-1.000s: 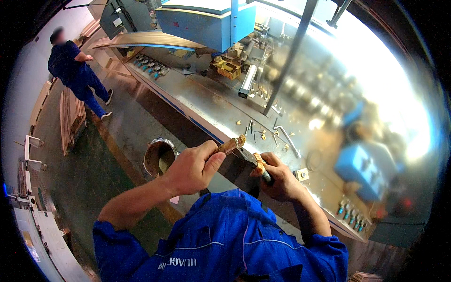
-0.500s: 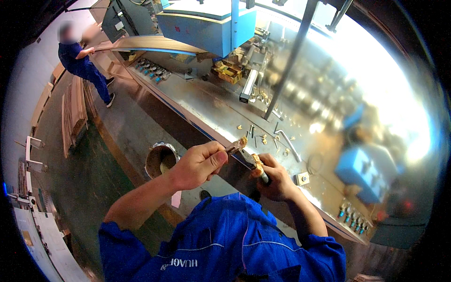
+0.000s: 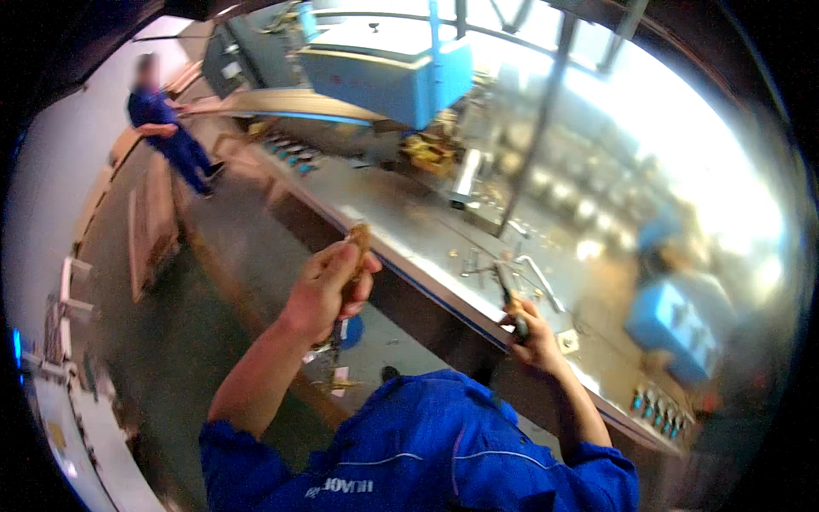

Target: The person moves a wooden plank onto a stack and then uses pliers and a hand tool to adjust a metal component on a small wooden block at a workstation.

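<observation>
My left hand (image 3: pixel 331 286) is closed around a small piece crusted with brown, glue-like material (image 3: pixel 359 239); blur hides its exact kind. My right hand (image 3: pixel 539 341) grips the dark handle of a scraper-like tool (image 3: pixel 507 282), its narrow blade pointing away from me over the edge of the metal bench (image 3: pixel 384 192). Hand and tool are well apart from the left hand's piece. Just beyond the blade lie a bent metal rod (image 3: pixel 540 283) and several small bits on the bench top.
A blue machine housing (image 3: pixel 384 77) overhangs the bench at the back. Blue-tipped fittings stand in rows at the far left (image 3: pixel 290 152) and near right (image 3: pixel 659 411). Another person (image 3: pixel 166 128) stands at the far left beside stacked wooden strips (image 3: pixel 152 226). A blue block-shaped unit (image 3: pixel 674 328) sits at right.
My hands have separated: the left moved left with the crusted piece, the right moved right with the tool. The bucket under my left arm is now mostly hidden. The whole view has shifted slightly.
</observation>
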The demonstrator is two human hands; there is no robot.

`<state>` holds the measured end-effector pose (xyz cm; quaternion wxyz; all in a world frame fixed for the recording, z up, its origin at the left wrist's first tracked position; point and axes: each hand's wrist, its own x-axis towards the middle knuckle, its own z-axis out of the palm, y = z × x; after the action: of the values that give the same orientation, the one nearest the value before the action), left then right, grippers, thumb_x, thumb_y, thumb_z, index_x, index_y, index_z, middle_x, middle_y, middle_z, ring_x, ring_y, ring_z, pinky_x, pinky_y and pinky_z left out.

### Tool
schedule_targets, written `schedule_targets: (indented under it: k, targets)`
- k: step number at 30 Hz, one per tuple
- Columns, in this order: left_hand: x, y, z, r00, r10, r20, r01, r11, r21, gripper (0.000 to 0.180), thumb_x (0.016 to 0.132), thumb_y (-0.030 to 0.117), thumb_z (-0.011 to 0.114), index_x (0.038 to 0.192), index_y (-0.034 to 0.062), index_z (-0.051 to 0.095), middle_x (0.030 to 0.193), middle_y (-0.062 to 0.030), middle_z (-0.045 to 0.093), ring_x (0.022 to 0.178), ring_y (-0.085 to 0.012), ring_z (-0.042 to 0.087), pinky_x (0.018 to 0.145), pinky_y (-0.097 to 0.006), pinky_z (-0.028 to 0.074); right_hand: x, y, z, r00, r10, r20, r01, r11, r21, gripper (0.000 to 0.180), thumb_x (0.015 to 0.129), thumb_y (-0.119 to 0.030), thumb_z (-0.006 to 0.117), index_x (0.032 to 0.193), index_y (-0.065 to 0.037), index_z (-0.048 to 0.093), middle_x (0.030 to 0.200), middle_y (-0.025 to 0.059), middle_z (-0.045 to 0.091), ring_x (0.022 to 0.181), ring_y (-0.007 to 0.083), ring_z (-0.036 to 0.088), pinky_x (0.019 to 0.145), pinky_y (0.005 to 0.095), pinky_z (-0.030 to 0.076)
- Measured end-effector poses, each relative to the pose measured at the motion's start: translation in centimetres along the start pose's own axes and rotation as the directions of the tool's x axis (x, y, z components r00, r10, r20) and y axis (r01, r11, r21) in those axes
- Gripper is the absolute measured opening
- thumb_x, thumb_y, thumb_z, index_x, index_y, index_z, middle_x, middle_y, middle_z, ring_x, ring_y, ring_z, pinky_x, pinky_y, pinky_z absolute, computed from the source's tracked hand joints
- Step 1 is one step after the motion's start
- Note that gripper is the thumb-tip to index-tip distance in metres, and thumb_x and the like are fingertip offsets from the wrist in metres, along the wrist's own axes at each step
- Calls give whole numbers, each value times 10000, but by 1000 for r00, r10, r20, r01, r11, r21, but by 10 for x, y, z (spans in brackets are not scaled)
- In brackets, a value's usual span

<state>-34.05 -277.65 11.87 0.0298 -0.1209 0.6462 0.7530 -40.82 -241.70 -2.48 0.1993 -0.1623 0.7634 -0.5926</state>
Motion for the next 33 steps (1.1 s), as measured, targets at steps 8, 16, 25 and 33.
schedule_targets:
  k: [8,16,25,33]
  targets:
    - [6,-14,22,994,-19,103,-3,979,205,201,1020,256,581,1001,58,613,641,6,518,499,-70,432,456,-230,362,19,13,-34,983,109,-147,-10,835,551,597,771,-21,642,1358,-59,539,1240,115,583,1240,238,537,971,366,479]
    - [37,-36,55,943,191,274,-299,848,438,539,884,107,767,1379,52,561,869,-9,674,776,-93,603,706,-278,513,-1,-31,15,887,-254,385,308,948,-84,722,737,-28,646,1442,-76,498,1592,177,324,1465,355,336,1206,415,286]
    - [53,-26,52,997,-26,69,-6,906,423,339,956,196,697,1215,-19,662,930,-88,715,839,-137,658,749,-293,535,-11,-46,1,827,-105,552,137,990,-18,648,770,-8,658,1405,-95,562,1580,161,365,1445,311,376,1184,407,313]
    - [100,-8,111,951,204,234,-309,697,647,586,823,214,810,1307,19,543,821,-12,592,708,-110,565,666,-298,499,-19,-39,2,939,-180,293,220,969,-109,656,744,14,662,1383,-84,545,1531,180,402,1433,357,383,1190,426,310]
